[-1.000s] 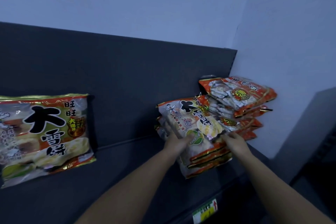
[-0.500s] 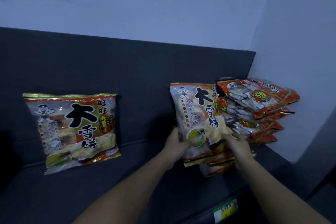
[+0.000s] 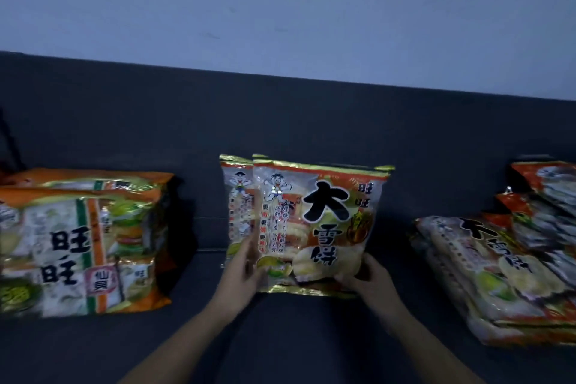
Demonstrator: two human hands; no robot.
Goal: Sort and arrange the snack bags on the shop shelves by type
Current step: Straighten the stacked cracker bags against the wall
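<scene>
The front snack bag (image 3: pixel 318 221) stands upright on the middle of the shelf (image 3: pixel 280 337), clamped between 2 hands. The left hand (image 3: pixel 240 274) wraps its fingers round the lower left edge, and the right hand (image 3: pixel 371 277) curls round the lower right corner. 1 matching bag (image 3: pixel 237 196) stands just behind it, with orange bags (image 3: pixel 81 243) to the left and a flat stack (image 3: pixel 486 268) to the right.

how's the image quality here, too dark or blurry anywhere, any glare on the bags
Head view: dim, bluish light throughout; the held bag in the middle is the sharpest, with a small glint on its front; the orange bags at the left and the pile at the right edge are soft and smeared.
</scene>
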